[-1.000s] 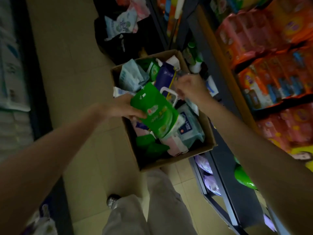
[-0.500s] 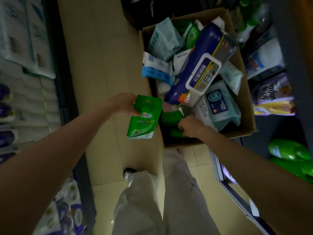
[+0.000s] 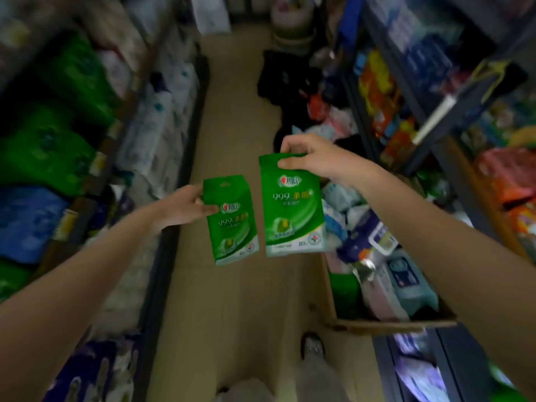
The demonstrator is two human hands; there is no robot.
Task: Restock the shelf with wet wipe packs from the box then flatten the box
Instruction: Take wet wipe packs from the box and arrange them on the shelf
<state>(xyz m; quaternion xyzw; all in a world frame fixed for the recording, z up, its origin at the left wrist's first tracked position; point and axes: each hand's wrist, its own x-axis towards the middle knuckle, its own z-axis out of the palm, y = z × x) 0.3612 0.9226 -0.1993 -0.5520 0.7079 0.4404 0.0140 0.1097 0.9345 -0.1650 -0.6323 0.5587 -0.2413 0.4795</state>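
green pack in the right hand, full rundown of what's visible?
The green wet wipe pack is a flat, glossy soft-plastic pouch, green with a pale band along the bottom. It carries a red-and-white logo, white "999" lettering and a small "10" near the lower edge. It hangs upright in mid-air over the floor, left of the cardboard box. The right hand pinches its top edge, thumb in front. It sits beside, not touching, a matching pack.

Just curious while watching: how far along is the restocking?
Early on. Each hand holds a green wipe pack, left hand one, right hand the other, neither shelved yet. The box is full of packs, so emptying and flattening remain.
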